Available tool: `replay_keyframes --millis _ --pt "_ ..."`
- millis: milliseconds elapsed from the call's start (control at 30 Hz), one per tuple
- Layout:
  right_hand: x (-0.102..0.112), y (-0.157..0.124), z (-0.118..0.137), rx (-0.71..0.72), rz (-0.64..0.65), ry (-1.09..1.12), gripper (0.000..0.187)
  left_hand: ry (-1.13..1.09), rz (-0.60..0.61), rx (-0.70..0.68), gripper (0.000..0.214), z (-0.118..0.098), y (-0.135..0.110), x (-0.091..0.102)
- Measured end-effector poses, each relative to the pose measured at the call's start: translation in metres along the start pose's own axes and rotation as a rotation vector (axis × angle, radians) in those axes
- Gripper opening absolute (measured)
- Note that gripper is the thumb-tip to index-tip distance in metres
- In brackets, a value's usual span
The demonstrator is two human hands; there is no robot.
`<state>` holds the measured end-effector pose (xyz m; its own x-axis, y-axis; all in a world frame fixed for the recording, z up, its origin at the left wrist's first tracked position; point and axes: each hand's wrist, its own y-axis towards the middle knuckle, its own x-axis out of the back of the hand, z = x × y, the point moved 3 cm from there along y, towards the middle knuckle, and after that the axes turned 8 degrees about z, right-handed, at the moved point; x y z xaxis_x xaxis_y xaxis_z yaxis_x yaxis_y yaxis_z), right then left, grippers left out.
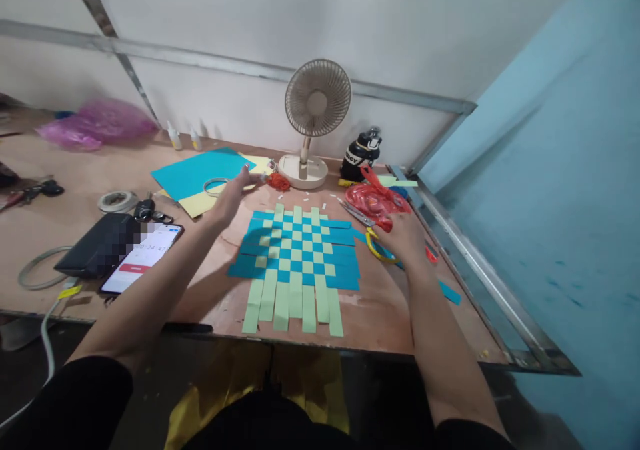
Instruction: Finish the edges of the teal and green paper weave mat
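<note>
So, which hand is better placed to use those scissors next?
Probably the right hand: it is at the handle end of the scissors, while the left hand is across the woven paper, near the orange bundle.

The person's left hand [239, 187] is open past the woven paper mat's [296, 246] far left corner; the right hand [403, 238] is right of the mat, fingertips hidden; both bare arms [167, 270] reach forward.

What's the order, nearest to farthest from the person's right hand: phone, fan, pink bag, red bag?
From the right hand, head view:
1. Red bag: just beyond it.
2. Fan: middle, at the back.
3. Phone: left, near the front edge.
4. Pink bag: far left, back.
</note>
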<state>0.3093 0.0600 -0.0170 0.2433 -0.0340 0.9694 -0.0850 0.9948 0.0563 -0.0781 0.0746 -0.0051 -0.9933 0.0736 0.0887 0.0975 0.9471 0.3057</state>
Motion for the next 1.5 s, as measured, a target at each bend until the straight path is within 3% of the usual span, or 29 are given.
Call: replay_keyframes --millis 33,100,200,333,467,700,800,933,1067,1167,1267,1367,1500 --pt "0.004 -0.002 0.010 0.056 -0.141 0.018 0.034 -0.161 0.088 0.043 0.067 -0.004 -0.007 -0.012" --pt "0.005 -0.009 0.034 0.146 -0.274 0.050 0.033 -0.358 0.268 0.121 0.067 -0.011 -0.025 -0.035" --pt "0.002 -0.028 0.078 0.386 -0.431 0.257 0.030 -0.453 0.375 0.163 0.067 -0.015 -0.052 -0.058" --pt "-0.002 -0.055 0.125 0.561 -0.425 0.452 0.023 -0.502 0.376 0.162 0.069 -0.012 -0.072 -0.071" --pt "-0.004 -0.064 0.148 0.653 -0.376 0.461 0.024 -0.633 0.460 0.264 0.077 -0.006 -0.082 -0.082" --pt "-0.011 -0.056 0.156 0.677 -0.338 0.392 0.032 -0.822 0.542 0.283 0.075 -0.011 -0.095 -0.087" --pt "-0.013 -0.057 0.158 0.755 -0.409 0.314 0.036 -0.914 0.578 0.288 0.074 -0.012 -0.099 -0.088" --pt "-0.016 -0.060 0.156 0.839 -0.524 0.208 0.041 -1.030 0.635 0.412 0.081 -0.008 -0.103 -0.091" --pt "-0.025 -0.059 0.153 0.884 -0.483 0.134 0.045 -0.990 0.650 0.362 0.081 -0.011 -0.104 -0.092" --pt "-0.024 -0.063 0.150 0.892 -0.490 0.171 0.069 -0.912 0.585 0.242 0.077 -0.017 -0.100 -0.089" --pt "-0.015 -0.068 0.147 0.834 -0.593 0.248 0.092 -0.801 0.445 0.206 0.053 -0.017 -0.096 -0.083" --pt "-0.011 -0.069 0.148 0.794 -0.607 0.260 0.068 -0.666 0.348 0.203 0.023 -0.012 -0.093 -0.079" --pt "-0.015 -0.068 0.153 0.825 -0.555 0.214 0.025 -0.565 0.330 0.233 0.025 -0.003 -0.094 -0.078"
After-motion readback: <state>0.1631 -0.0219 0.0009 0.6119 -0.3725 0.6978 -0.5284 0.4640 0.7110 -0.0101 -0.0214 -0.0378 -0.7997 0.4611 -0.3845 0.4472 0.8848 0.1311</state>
